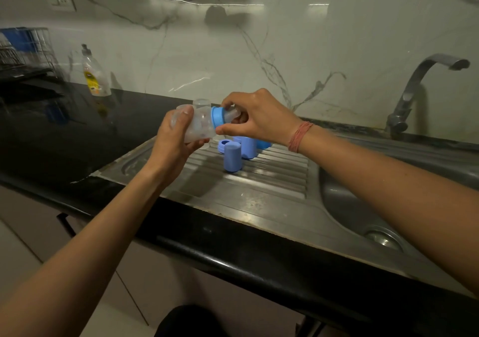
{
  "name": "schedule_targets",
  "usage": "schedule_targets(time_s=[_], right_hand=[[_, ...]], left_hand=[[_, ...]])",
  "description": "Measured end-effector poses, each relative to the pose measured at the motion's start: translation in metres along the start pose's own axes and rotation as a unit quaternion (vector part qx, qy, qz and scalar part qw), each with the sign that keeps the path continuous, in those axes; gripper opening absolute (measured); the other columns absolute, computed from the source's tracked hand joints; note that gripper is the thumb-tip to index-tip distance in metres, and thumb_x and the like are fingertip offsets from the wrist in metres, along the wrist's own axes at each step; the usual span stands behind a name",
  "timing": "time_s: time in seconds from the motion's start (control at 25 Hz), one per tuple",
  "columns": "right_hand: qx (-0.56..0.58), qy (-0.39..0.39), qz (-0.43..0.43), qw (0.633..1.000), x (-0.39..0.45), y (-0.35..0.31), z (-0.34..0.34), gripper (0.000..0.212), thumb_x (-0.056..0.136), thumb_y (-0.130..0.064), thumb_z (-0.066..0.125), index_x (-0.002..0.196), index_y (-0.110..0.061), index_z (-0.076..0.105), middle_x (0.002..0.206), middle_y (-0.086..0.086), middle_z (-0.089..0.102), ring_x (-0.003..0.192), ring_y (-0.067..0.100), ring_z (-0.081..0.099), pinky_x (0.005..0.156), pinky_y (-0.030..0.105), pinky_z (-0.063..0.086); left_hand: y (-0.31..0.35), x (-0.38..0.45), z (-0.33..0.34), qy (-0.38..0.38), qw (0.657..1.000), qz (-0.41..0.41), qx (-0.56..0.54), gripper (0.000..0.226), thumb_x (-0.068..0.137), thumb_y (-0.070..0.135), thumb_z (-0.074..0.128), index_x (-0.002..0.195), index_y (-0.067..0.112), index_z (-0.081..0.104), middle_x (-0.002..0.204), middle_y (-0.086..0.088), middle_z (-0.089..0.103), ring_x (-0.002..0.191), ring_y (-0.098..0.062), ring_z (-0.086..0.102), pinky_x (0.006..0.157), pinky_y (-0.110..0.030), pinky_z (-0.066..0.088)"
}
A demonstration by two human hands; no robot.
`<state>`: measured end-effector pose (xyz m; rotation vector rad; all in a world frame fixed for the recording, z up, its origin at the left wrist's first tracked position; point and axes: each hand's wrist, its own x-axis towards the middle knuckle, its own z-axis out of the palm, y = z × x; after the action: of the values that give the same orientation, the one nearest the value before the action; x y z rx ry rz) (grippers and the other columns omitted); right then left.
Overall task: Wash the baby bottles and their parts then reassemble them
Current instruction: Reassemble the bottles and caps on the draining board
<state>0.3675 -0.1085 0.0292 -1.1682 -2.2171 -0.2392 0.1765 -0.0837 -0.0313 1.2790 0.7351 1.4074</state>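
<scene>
- Head view: a clear baby bottle (pixel 197 125) is held on its side above the ribbed drainboard (pixel 272 171) of the steel sink (pixel 344 207), with its base toward the left and its neck toward the right.
- The left hand (pixel 176 139) is raised from a forearm that reaches up from the lower left; its grip is wrapped round the bottle's body, with the thumb lying over the base end and the fingers curled underneath.
- The right hand (pixel 255 119) is brought in from the right, wrist bent, with a red thread band (pixel 300 136) worn on the wrist.
- Its grip is closed on the blue collar (pixel 217 119), thumb below and forefinger above, and the clear teat (pixel 232 115) is partly covered by the curled fingers.
- Under the hands, on the drainboard, a blue cap (pixel 232 156) is seen standing upright, a second blue cap (pixel 248 147) just behind it, and a blue ring (pixel 222 146) beside them.
- A further clear bottle (pixel 201 103) is partly seen behind the held one.
- On the black table (pixel 77 134) at the far left a dish soap bottle (pixel 93 75) is stood near the marble wall.
- A curved tap (pixel 420 88) is mounted at the right, behind the basin.
</scene>
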Motion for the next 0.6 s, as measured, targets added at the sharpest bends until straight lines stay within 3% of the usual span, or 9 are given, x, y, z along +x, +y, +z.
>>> schedule_targets(time_s=[0.08, 0.2, 0.28, 0.4, 0.48, 0.6], right_hand=[[0.042, -0.009, 0.063, 0.997, 0.001, -0.006, 0.000, 0.043, 0.086, -0.047, 0.065, 0.084, -0.005, 0.066, 0.070, 0.005, 0.068, 0.061, 0.018, 0.064, 0.057, 0.019, 0.048], [0.105, -0.072, 0.140, 0.982, 0.003, -0.010, -0.004, 0.049, 0.089, -0.049, 0.059, 0.086, -0.001, 0.070, 0.066, 0.005, 0.070, 0.050, 0.008, 0.063, 0.048, 0.014, 0.048], [0.117, -0.102, 0.157, 0.975, 0.001, -0.011, -0.001, 0.051, 0.090, -0.052, 0.057, 0.083, -0.004, 0.070, 0.065, 0.003, 0.070, 0.046, 0.005, 0.061, 0.048, 0.012, 0.045], [0.175, -0.105, 0.193, 0.960, 0.004, -0.014, 0.001, 0.052, 0.091, -0.053, 0.054, 0.079, -0.005, 0.067, 0.064, 0.004, 0.070, 0.055, 0.012, 0.067, 0.053, 0.014, 0.049], [0.157, -0.102, 0.166, 0.968, 0.010, -0.014, -0.005, 0.049, 0.094, -0.050, 0.051, 0.081, -0.006, 0.067, 0.066, 0.003, 0.070, 0.056, 0.013, 0.068, 0.054, 0.013, 0.049], [0.074, -0.100, 0.056, 0.991, 0.017, -0.012, -0.014, 0.036, 0.095, -0.042, 0.053, 0.091, -0.009, 0.066, 0.074, -0.003, 0.068, 0.058, 0.007, 0.065, 0.057, 0.016, 0.052]], left_hand=[[-0.002, -0.003, 0.002, -0.010, 1.000, 0.023, 0.014, 0.037, 0.093, 0.048, 0.057, 0.116, 0.020, 0.048, 0.117, -0.004, 0.056, 0.100, -0.015, 0.065, 0.075, -0.029, 0.056], [0.000, -0.005, -0.007, -0.031, 0.997, 0.037, 0.055, 0.042, 0.085, 0.048, 0.062, 0.114, 0.021, 0.047, 0.119, 0.000, 0.054, 0.109, -0.019, 0.063, 0.077, -0.030, 0.057], [0.009, -0.004, -0.019, -0.078, 0.981, 0.081, 0.160, 0.049, 0.080, 0.051, 0.073, 0.112, 0.022, 0.051, 0.117, 0.006, 0.058, 0.110, -0.014, 0.062, 0.081, -0.030, 0.056], [0.021, -0.003, -0.017, -0.185, 0.867, 0.154, 0.436, 0.077, 0.070, 0.059, 0.080, 0.132, 0.027, 0.048, 0.122, 0.008, 0.060, 0.108, -0.008, 0.060, 0.085, -0.017, 0.050], [0.021, -0.004, -0.010, -0.155, 0.835, 0.179, 0.497, 0.090, 0.069, 0.068, 0.073, 0.141, 0.023, 0.044, 0.125, 0.000, 0.062, 0.106, -0.015, 0.063, 0.088, -0.025, 0.053], [0.024, -0.003, -0.014, -0.122, 0.836, 0.218, 0.490, 0.086, 0.072, 0.074, 0.066, 0.137, 0.021, 0.047, 0.119, -0.002, 0.063, 0.100, -0.017, 0.065, 0.086, -0.032, 0.056]])
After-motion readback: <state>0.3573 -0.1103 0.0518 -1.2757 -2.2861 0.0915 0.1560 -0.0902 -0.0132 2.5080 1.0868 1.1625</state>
